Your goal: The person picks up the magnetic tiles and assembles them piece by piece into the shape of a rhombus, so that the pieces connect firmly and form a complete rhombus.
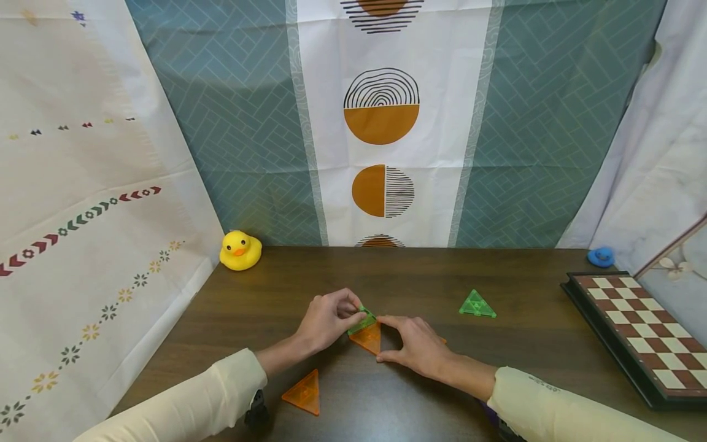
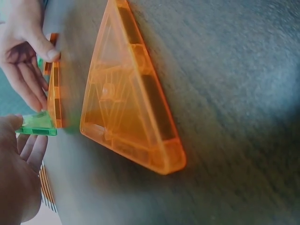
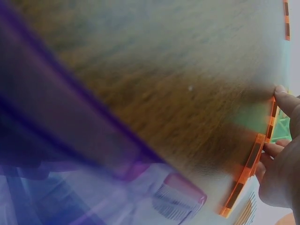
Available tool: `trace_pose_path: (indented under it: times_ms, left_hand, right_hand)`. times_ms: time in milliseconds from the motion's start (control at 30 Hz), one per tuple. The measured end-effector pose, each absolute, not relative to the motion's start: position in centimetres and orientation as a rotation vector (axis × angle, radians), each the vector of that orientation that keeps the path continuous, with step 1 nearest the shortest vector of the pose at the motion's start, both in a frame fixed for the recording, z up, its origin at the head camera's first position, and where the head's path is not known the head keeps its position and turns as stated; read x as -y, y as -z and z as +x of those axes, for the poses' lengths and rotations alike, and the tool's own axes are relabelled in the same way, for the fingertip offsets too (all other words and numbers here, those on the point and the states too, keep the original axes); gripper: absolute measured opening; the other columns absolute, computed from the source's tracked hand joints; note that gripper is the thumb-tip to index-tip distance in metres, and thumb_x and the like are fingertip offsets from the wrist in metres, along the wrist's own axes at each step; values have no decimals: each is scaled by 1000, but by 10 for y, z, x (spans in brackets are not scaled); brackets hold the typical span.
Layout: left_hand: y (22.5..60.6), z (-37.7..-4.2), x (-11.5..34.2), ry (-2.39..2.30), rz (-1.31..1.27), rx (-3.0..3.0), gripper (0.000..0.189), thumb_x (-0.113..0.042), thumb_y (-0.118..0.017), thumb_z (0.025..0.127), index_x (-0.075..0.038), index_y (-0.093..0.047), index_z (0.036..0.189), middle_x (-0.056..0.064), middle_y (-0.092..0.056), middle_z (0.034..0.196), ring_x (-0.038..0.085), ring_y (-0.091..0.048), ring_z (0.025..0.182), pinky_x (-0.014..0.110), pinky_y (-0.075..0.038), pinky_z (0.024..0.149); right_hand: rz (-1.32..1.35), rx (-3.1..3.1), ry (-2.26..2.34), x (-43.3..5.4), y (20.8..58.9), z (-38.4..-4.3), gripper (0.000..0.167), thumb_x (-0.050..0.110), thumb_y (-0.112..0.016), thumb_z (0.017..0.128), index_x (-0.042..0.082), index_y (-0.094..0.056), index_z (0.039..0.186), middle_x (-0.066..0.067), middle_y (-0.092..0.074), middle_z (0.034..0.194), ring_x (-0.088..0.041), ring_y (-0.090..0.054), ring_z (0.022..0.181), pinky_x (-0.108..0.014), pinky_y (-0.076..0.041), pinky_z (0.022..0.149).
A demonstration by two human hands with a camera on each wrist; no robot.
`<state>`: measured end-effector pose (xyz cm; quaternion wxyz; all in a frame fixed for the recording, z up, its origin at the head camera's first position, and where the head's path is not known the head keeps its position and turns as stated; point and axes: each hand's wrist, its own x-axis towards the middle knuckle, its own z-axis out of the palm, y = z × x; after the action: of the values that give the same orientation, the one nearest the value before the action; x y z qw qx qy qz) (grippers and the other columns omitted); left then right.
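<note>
1. Across the foreground spreads a dark wooden table [image 1: 386, 405], a checkered board [image 1: 652, 331] lying at its right.
2. The right hand [image 1: 417, 345] clamps an orange triangle [image 1: 367, 339] between thumb and forefinger.
3. The left hand [image 1: 326, 322] pinches a green triangle [image 1: 361, 323], tilted up and touching that orange one.
4. Nearer the camera, a loose orange triangle [image 1: 305, 394] lies flat.

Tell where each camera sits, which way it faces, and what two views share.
Head: worn on the head, facing forward and down at the table; left hand, right hand and sleeves show.
Left wrist: worn there, facing a loose orange triangle; both hands show.
Right wrist: worn there, facing a blurred purple piece; right hand shows.
Head and left wrist share that orange triangle.
</note>
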<state>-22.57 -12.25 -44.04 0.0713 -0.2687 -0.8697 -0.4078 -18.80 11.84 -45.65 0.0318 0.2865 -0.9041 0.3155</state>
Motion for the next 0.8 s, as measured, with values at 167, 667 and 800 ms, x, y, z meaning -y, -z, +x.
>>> trace_pose_path:
  times_ms: [167,667,800]
  left_hand:
    - [443,-224,123,1229,-809,2610,14,-15,-85,93,-15,-72,99,-1,-81,95,9,-77,82,26,-63,74]
    - [442,-223,125,1228,-851,2626,18,-16,-85,93,-16,-72,105,0,-81,99,11,-78,85,29,-63,77]
    - [440,-223,127,1223,-874,2643,20,-18,-85,93,-16,-73,109,-1,-80,102,10,-77,88,29,-63,79]
  right_hand:
    - [899,2766,-971,-118,458,-188,61,31,-94,82,4,-72,132,-15,-71,134,-34,-69,121,-54,-56,100]
    - [905,2776,-982,-118,456,-187,61,31,-94,84,3,-71,133,-18,-69,138,-37,-67,124,-55,-55,101]
    - [914,2772,-973,-118,456,-187,62,30,-93,84,2,-70,134,-18,-69,137,-36,-67,124,-54,-55,101]
